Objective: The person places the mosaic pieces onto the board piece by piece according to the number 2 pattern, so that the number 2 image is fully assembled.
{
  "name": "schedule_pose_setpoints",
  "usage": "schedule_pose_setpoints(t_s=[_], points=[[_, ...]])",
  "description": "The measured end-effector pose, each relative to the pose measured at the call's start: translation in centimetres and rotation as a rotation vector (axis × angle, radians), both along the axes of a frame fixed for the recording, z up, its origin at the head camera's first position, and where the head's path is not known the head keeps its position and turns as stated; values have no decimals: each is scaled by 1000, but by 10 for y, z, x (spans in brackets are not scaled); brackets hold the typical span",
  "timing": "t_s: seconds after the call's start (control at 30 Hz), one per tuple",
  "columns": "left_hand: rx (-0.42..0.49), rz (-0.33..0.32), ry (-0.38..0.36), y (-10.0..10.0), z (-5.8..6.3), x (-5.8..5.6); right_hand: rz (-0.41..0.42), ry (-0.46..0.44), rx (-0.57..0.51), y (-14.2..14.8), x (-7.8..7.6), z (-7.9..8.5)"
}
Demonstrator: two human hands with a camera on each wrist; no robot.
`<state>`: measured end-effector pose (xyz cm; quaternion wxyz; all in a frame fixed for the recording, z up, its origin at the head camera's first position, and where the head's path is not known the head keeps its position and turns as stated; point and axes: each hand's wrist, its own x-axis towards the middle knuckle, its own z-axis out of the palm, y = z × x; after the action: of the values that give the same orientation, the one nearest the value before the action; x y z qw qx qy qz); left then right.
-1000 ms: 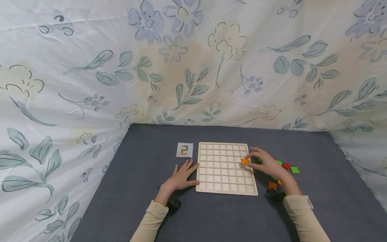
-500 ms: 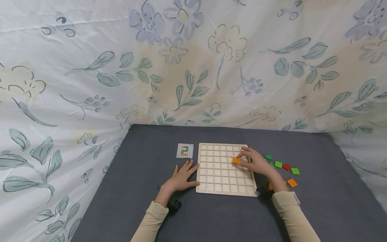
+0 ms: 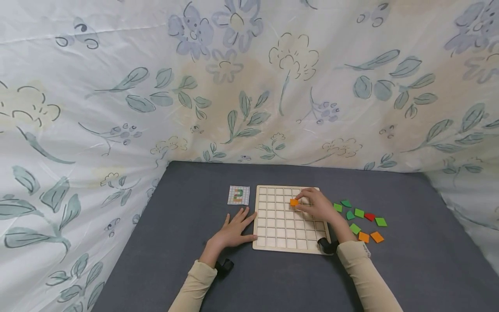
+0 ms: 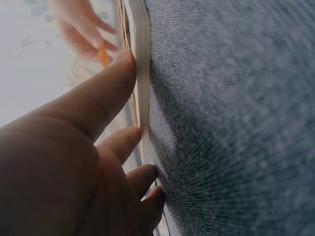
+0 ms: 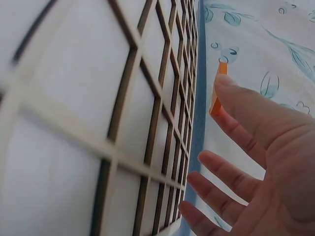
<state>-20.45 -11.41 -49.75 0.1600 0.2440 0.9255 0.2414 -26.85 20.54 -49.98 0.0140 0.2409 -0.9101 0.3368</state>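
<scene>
At the bottom of the head view, two beige sleeves (image 3: 195,277) enter from the left and right of centre, with black wrist gear (image 3: 225,267) just beyond the cuffs. The left hand (image 3: 231,232) lies left of centre, fingers spread and thumb out, its tips against the left edge of the pale gridded board (image 3: 280,221); the left wrist view shows the thumb touching that edge, gripping nothing. The board probably is light enough to slide, so a few fingertips along the rim should steady it.

Right of centre, the right hand (image 3: 317,206) reaches over the board's upper part, pinching an orange tile (image 3: 294,202) between thumb and index finger, the other fingers loosely extended. In the right wrist view the tile stands edge-on at upper right, apart from the grid. It looks light, stiff and thin, perhaps a little slippery on its smooth faces, and hardly fragile; a pinch near one edge, as here, seems the best hold, leaving the far edge free.

At the right of the frame, beside the board, lie loose pieces: two orange tiles (image 3: 377,237) nearest, then light green tiles (image 3: 380,222), a red piece (image 3: 369,216) and dark green pieces (image 3: 346,203). Left of the board's upper corner rests a small printed card (image 3: 238,195). Behind the dark tabletop (image 3: 175,208), a floral cloth (image 3: 296,86) fills the upper frame
</scene>
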Motion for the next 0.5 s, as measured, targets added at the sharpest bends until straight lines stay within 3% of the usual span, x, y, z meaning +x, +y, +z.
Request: schedule_pose_setpoints(t_s=[0.13,0.5], points=[[17,-8,-4,-1,-4,-2,-50,-49,16,-9,-4,-2],[36,-33,-33,-6,-9,-5,-65,-37,13,-23,-11,-6]])
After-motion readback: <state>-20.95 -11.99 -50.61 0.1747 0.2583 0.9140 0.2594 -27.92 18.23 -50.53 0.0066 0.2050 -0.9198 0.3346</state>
